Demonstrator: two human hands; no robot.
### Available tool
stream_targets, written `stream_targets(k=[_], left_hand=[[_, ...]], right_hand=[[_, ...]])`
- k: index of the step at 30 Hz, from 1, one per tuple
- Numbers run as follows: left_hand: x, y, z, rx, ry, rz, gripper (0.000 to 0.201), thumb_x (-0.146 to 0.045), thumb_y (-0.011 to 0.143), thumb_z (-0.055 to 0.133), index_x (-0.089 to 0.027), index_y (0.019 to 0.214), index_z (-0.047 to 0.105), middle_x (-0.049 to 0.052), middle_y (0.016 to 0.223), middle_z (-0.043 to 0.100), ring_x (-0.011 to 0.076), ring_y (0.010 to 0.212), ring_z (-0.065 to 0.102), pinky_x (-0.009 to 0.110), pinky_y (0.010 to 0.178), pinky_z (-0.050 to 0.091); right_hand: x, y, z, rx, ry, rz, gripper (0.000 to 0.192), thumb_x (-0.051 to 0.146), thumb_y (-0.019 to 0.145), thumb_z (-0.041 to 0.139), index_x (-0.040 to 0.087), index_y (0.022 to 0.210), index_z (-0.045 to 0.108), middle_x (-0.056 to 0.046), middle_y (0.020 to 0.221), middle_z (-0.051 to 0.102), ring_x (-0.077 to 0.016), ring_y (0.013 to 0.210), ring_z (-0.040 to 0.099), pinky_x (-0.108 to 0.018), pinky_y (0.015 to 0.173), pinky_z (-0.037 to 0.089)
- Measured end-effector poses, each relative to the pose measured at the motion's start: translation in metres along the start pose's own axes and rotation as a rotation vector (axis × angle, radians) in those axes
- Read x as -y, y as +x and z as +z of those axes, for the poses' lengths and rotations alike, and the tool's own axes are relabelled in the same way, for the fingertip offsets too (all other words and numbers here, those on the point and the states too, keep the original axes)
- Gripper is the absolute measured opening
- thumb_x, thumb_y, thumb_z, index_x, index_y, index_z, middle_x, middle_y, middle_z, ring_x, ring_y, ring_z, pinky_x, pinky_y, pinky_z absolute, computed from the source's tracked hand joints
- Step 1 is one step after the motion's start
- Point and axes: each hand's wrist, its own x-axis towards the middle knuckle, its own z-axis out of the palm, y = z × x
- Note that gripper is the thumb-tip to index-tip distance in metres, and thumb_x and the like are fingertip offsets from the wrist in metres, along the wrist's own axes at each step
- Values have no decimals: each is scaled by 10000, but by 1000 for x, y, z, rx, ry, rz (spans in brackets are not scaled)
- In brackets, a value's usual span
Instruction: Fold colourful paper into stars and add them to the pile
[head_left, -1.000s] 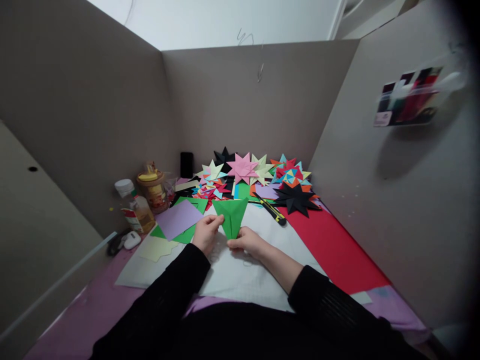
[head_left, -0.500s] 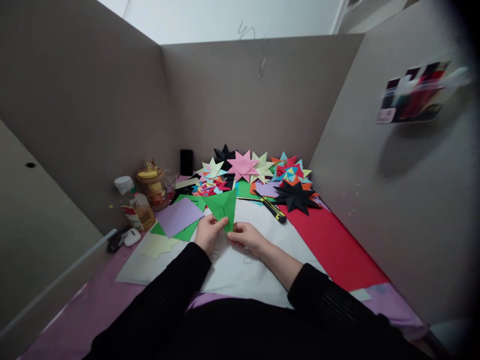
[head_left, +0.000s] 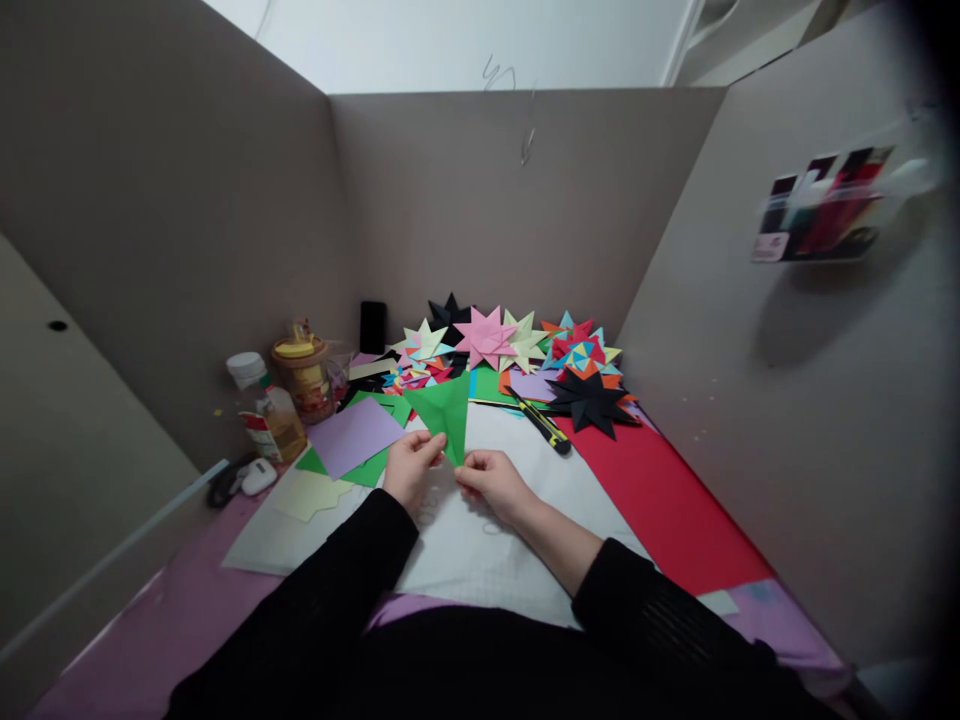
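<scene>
A folded green paper [head_left: 444, 412], roughly a triangle pointing down, is held up over the white sheet [head_left: 510, 560]. My left hand [head_left: 412, 468] pinches its left side, thumb on the near face. At the lower tip, my right hand [head_left: 491, 480] has thumb and fingers pressed together on the paper. To the left lie a purple paper square [head_left: 355, 437], green sheets under it and a pale yellow paper piece [head_left: 311, 496]. A black and yellow utility knife [head_left: 541, 422] rests beyond my right hand.
Several folded paper stars, among them a pink star [head_left: 486, 336] and a black star [head_left: 592, 400], line the back. A red sheet [head_left: 667, 500] covers the right side. A bottle [head_left: 270, 420], a brown cup [head_left: 301, 378] and a white earbud case [head_left: 259, 476] stand left. Grey partitions surround the desk.
My left hand has shifted slightly left and its grip on the green paper has moved a little. The right hand stays at the lower tip. The whole view has tilted slightly.
</scene>
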Motion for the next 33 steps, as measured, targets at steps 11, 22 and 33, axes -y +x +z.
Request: stream_targets(k=[11,22,33], left_hand=[[-5,19,-16,-136,-114,-4,354,-400,561,790,-145,597,547,-57,506,515,57,471,448,184,491,339],[-8,-8,1,285,10,-159,299,-324,560,818,-110,668,639,4,580,611,88,522,524,209,537,386],[-1,-6,-1,352,89,-177,337,-361,554,817,-117,646,604,-22,527,594,80,478,498,209,513,365]], right_hand=[[1,-5,-1,-85,87,40,195,321,597,670,150,602,575,16,475,576,-72,397,479,-182,397,353],[4,4,-16,-57,98,-29,326,431,602,719,153,558,554,13,432,572,-68,366,471,-178,385,350],[6,0,-18,-9,107,-3,357,457,587,744,148,554,567,13,434,575,-72,360,484,-173,355,335]])
